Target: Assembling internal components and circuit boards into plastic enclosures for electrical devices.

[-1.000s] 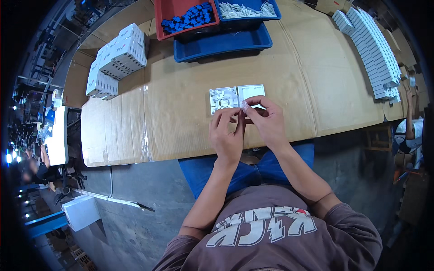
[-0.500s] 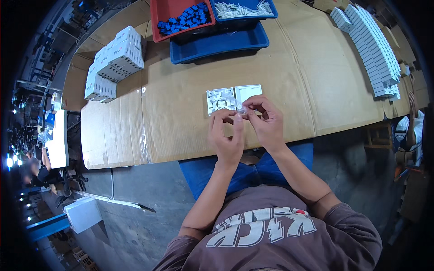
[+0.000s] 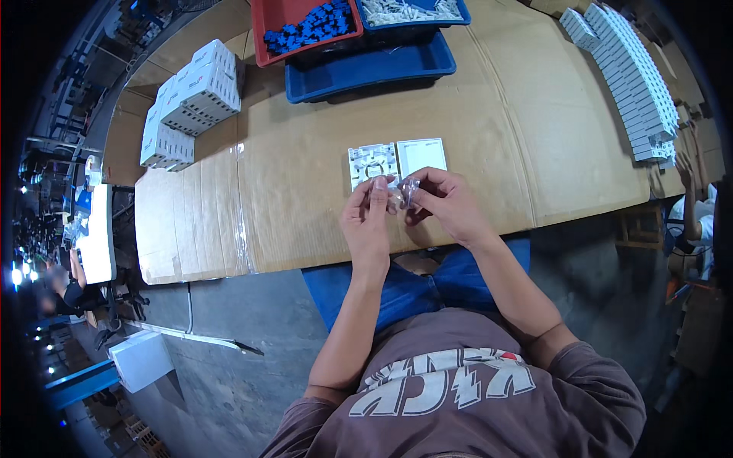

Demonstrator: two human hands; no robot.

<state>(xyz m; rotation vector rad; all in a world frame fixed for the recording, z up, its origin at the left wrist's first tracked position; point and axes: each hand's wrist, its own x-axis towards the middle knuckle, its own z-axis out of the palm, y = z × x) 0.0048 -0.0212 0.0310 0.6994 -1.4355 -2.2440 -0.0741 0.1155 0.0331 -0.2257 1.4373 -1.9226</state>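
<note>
My left hand [image 3: 367,217] and my right hand [image 3: 445,202] meet over the near edge of the cardboard-covered table [image 3: 305,175]. Between their fingertips they pinch a small clear plastic bag [image 3: 398,192] with something small inside. Just beyond the hands an open white plastic box [image 3: 373,163] and its flat white lid [image 3: 421,156] lie side by side on the cardboard.
At the far edge stand a red bin [image 3: 269,17] of blue parts [image 3: 313,27], a blue bin of white parts [image 3: 412,9] and an empty blue tray [image 3: 366,69]. White boxes are stacked at the left [image 3: 187,99], and a long row of white boxes [image 3: 630,80] runs along the right. Another person's hand [image 3: 683,168] shows at the right rim.
Both hands have stayed over the same spot, working the small clear bag between their fingertips; the view has shifted slightly.
</note>
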